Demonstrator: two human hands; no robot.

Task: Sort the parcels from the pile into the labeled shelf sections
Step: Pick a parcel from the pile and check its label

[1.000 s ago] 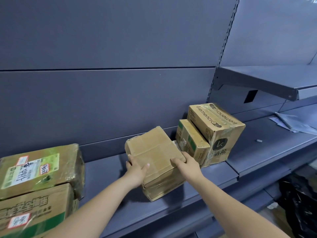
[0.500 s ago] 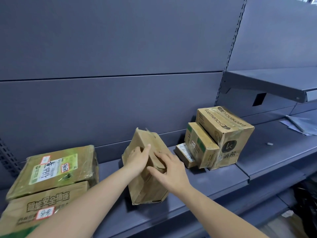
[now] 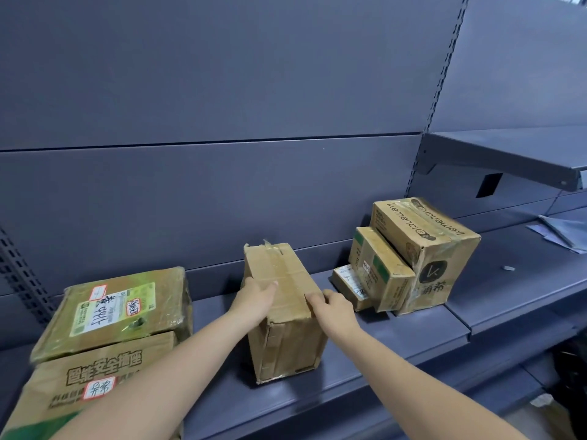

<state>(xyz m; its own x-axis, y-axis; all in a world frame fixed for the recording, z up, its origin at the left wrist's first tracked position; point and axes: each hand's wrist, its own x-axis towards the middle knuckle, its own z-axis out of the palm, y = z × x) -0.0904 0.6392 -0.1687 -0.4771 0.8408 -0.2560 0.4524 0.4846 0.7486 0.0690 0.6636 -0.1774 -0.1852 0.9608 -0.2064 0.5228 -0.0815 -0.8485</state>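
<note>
A plain brown taped parcel (image 3: pixel 286 338) stands upright on the grey shelf (image 3: pixel 365 354), in the middle of the view. My left hand (image 3: pixel 257 296) holds its top left edge, thumb lying across the top. My right hand (image 3: pixel 333 308) grips the top right corner with curled fingers. Left of it a green-labelled parcel (image 3: pixel 117 309) lies on a bigger printed carton (image 3: pixel 95 376). To the right stand a "kemenci" carton (image 3: pixel 425 249), a smaller green-and-brown box (image 3: pixel 381 274) leaning on it, and a small flat box (image 3: pixel 347 281).
A higher shelf (image 3: pixel 514 154) juts out at the right. Grey plastic mailers (image 3: pixel 562 230) and a small loose piece (image 3: pixel 508 267) lie on the right-hand shelf section. The grey back panel is close behind the parcels.
The brown parcel was turned from lying tilted to standing upright and now rests squarely on the shelf. Both hands shifted to its top edges. My view moved slightly left.
</note>
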